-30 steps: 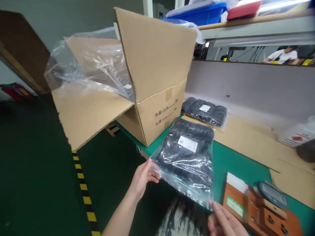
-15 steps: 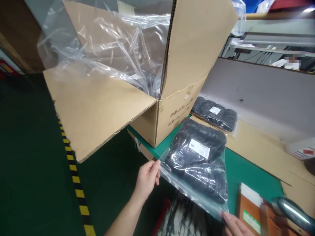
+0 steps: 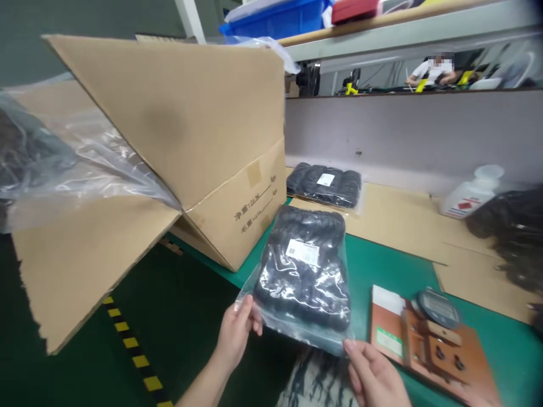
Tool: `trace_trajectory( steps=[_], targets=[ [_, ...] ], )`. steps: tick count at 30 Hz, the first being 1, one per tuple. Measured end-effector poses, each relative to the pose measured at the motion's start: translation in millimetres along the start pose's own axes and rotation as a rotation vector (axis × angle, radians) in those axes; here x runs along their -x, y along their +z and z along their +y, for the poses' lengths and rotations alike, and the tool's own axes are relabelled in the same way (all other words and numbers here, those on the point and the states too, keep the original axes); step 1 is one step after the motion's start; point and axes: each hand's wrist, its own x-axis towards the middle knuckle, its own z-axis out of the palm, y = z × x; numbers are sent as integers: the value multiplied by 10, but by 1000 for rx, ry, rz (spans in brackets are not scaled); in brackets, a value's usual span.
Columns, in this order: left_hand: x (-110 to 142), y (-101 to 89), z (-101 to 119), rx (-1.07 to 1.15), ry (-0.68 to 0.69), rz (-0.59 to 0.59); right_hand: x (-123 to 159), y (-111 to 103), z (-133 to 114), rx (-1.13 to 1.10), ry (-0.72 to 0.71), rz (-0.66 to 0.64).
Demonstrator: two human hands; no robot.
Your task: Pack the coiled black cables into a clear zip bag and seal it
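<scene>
A clear plastic bag full of black rings, with a white label on top, is held over the edge of the green bench. My left hand pinches its near left corner. My right hand grips its near right corner. A large open cardboard box lined with clear plastic film stands just left of the bag, its flaps spread wide. A second bag of black rings lies flat behind, on a cardboard sheet.
An orange-brown fixture with a round dial gauge sits on the green bench to the right. A white bottle with a red label and a heap of black rings lie at far right. A yellow-black floor stripe runs below left.
The view has swung right and pulled back from the box. Both hands still hold the bag, which has tilted a little toward upright; my right hand shows more fully now.
</scene>
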Motion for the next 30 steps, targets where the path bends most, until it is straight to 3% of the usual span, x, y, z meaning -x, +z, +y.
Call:
trace_trajectory(
  steps=[6, 8, 12, 20, 30],
  targets=[
    [279, 434, -53, 29, -101, -178, 31, -32, -81, -31, -38, -145],
    [357, 594, -119, 40, -113, -155, 34, -46, -81, -37, -50, -204],
    [413, 792, -202, 80, -95, 11, -1, -56, -25, -33, -111, -248],
    [464, 917, -83, 57, -60, 166, -52, -72, 21, -43, -241, -231],
    [483, 922, -107, 128, 12, 183, -59, -158, -26, 25, -175, -273]
  ],
)
